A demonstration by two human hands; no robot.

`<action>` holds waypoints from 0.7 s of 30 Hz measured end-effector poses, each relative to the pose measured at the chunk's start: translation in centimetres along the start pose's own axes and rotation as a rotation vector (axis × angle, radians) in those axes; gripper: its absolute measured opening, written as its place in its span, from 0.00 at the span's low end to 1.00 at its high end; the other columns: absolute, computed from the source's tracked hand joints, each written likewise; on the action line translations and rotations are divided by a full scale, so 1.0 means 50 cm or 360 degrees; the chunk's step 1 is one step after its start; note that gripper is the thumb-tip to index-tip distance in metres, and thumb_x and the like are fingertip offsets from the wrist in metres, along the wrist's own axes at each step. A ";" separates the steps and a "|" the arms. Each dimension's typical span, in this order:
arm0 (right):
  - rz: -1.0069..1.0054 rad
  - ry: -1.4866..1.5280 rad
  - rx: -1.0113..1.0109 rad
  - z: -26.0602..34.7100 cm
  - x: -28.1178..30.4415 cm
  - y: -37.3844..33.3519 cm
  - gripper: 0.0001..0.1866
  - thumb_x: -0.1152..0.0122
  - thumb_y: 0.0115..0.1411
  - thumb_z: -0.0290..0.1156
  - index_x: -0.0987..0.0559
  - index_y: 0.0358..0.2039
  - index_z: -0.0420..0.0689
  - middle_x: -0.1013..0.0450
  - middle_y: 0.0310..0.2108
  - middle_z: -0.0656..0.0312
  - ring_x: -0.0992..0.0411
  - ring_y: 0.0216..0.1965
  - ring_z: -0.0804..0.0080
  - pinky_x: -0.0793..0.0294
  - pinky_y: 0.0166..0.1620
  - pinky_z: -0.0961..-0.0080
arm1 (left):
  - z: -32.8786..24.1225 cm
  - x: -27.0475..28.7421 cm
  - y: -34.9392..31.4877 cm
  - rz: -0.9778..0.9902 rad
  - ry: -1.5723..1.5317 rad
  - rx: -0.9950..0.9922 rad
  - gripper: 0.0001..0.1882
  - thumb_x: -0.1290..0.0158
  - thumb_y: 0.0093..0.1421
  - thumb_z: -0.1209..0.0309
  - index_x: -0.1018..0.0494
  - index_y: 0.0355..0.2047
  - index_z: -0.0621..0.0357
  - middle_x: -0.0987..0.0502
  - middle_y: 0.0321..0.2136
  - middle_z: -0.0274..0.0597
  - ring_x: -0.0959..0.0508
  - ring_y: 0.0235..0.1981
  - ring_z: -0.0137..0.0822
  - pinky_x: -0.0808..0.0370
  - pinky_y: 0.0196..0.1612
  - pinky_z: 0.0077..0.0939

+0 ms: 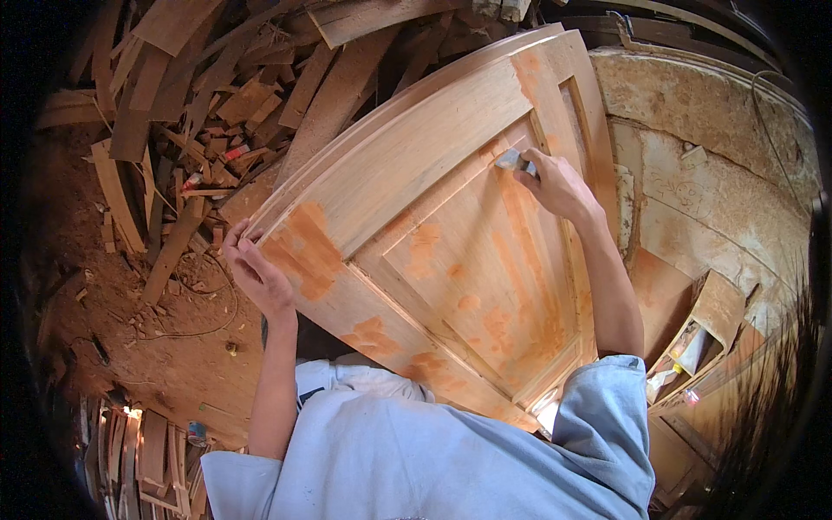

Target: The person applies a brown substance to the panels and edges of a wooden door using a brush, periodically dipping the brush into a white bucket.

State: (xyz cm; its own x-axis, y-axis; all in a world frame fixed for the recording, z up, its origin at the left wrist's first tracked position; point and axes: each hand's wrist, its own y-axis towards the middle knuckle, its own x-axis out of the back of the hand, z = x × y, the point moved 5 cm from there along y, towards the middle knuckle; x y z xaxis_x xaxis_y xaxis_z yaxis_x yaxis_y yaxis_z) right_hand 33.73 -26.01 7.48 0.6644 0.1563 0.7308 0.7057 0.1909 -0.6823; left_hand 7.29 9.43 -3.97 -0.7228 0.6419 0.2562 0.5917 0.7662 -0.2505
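A panelled wooden door (407, 186) lies tilted in front of me, with orange-brown filler smeared in patches over its frame and panels. My right hand (559, 182) is closed round a small flat grey piece (513, 161), which touches the door near the far end of the large recessed panel (477, 260). Whether this piece is a scraper blade or folded sandpaper, I cannot tell. At the door's left corner, my left hand (260, 267) grips the edge, fingers over the rim beside a broad filler patch (303, 251).
Wood offcuts and boards (247, 108) are heaped at the far left. A stone-like wall (693, 173) rises to the right. Below it, an open wooden box (702, 334) holds tubes or packets. More upright wood strips (147, 451) stand at lower left, near a small can (198, 432).
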 end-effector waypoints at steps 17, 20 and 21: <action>0.0085 -0.0219 0.0003 0.023 0.006 0.014 0.18 0.39 0.65 0.40 0.25 0.48 0.40 0.23 0.35 0.42 0.25 0.40 0.42 0.28 0.42 0.52 | 0.006 0.001 0.001 0.0016 0.0007 -0.0027 0.23 0.64 0.75 0.56 0.34 0.54 0.66 0.30 0.51 0.47 0.26 0.46 0.38 0.31 0.53 0.32; 0.0110 -0.0287 0.0016 0.031 -0.013 0.027 0.17 0.39 0.64 0.38 0.24 0.48 0.40 0.23 0.35 0.42 0.25 0.41 0.42 0.28 0.42 0.51 | 0.001 -0.002 0.000 0.0004 -0.0005 -0.0011 0.24 0.64 0.75 0.56 0.33 0.54 0.66 0.29 0.51 0.46 0.26 0.45 0.37 0.31 0.53 0.31; 0.0104 -0.0328 0.0008 0.032 -0.017 0.030 0.17 0.39 0.64 0.38 0.24 0.47 0.40 0.23 0.35 0.42 0.25 0.41 0.42 0.28 0.42 0.51 | 0.000 -0.002 0.001 0.0000 -0.0010 -0.0009 0.24 0.64 0.75 0.56 0.33 0.54 0.66 0.29 0.51 0.46 0.26 0.45 0.37 0.31 0.53 0.31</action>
State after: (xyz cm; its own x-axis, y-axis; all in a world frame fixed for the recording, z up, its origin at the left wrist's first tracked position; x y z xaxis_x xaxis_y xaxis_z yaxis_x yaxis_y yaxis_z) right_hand 33.82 -24.29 5.83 0.6436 0.3634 0.6735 0.6613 0.1788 -0.7285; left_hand 7.37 9.41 -4.00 -0.7251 0.6417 0.2501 0.5938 0.7664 -0.2449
